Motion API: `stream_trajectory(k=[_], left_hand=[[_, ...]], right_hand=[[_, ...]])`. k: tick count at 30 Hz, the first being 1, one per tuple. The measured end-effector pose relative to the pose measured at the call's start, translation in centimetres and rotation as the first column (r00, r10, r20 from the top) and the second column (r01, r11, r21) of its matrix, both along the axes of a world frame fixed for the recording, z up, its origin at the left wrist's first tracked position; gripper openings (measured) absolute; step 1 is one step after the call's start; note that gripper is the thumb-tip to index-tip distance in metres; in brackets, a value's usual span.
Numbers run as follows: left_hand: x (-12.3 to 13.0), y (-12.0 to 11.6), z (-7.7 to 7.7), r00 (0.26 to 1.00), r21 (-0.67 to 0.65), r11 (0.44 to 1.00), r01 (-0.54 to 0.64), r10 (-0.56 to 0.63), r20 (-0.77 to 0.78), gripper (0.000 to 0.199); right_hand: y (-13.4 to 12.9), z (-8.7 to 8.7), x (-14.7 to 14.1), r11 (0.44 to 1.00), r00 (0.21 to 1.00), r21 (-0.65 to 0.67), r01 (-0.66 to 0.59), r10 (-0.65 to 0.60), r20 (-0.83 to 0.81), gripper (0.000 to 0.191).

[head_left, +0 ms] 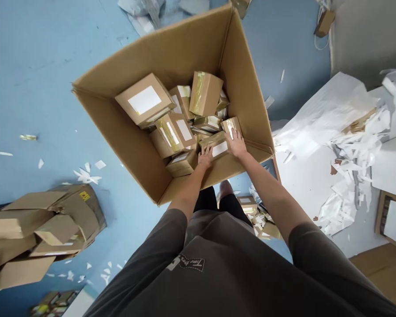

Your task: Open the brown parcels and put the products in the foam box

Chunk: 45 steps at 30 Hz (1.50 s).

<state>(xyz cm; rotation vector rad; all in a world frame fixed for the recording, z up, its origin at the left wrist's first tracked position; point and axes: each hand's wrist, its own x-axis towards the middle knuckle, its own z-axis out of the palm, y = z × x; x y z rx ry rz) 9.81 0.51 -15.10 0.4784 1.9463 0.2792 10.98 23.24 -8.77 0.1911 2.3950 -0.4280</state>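
A large cardboard box [181, 39] stands open in front of me, holding several small taped cartons in a loose pile. My left hand [205, 156] and my right hand [236, 144] reach over its near wall. Between them is a small cardboard box [219, 149] with a white label, gripped at its two ends. Right-hand fingers also lie over a taped carton [229, 125] just behind it. Farther left are a big labelled carton [144, 101] and a tilted carton with yellowish tape [171, 134]. A tall taped carton [204, 93] leans near the far right corner.
Flattened and opened cardboard [69, 220] is heaped at the left on the blue floor [36, 101], among paper scraps. White paper shreds [353, 176] and sheeting lie on the right. More small boxes [247, 203] sit by my legs.
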Motion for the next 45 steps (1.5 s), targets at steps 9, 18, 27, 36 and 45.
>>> stream_trajectory(k=[9,18,27,36,45], left_hand=[[-0.3,-0.7,-6.2,0.975,0.126,0.992,-0.016,0.043,-0.220,0.132],[-3.5,-3.9,-6.8,0.980,0.313,0.946,0.090,-0.028,-0.198,0.145],[-5.8,-6.0,0.0,0.964,0.358,0.929,0.096,0.003,-0.268,0.140],[-7.2,-6.3,18.5,0.884,0.351,0.911,0.216,-0.030,-0.466,0.127],[-6.2,6.2,34.4,0.721,0.388,0.725,0.569,-0.213,-0.659,0.127]], right_hand=[[0.5,-8.9,-0.7,0.991,0.992,-0.083,-0.100,0.106,0.067,0.134],[-1.9,-13.2,-0.3,0.937,0.930,-0.110,-0.332,0.345,0.125,0.161],[-3.1,-5.3,-2.4,0.906,0.907,-0.050,-0.420,0.421,0.010,0.154],[-3.4,13.7,-1.4,0.963,0.927,-0.013,-0.270,0.256,-0.274,0.137],[4.7,30.9,9.1,0.982,0.838,0.111,0.154,-0.070,-0.542,0.124]])
